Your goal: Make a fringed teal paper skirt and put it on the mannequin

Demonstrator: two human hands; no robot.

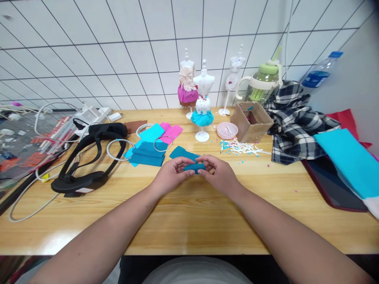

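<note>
Between the fingertips of both hands is a small folded piece of dark teal crepe paper [194, 168]. My left hand [175, 170] pinches its left end, and my right hand [218, 172] pinches its right end. Just behind them another dark teal strip [183, 153] lies on the table, partly hidden by my fingers. Beyond the hands stands a small white dress form [204, 85] with a bright blue ruffled skirt [202, 118]. To the left lie dark teal sheets [149, 153], a light blue sheet [151, 133] and a pink sheet [171, 132].
Two more dress forms [187, 86] [235, 67] stand by the tiled wall. Right of centre are a pink dish [227, 130], a cardboard box [251, 122] and scattered white sticks [244, 148]. A black headset strap [85, 177] and cables lie left; a plaid cloth [291, 122] lies right.
</note>
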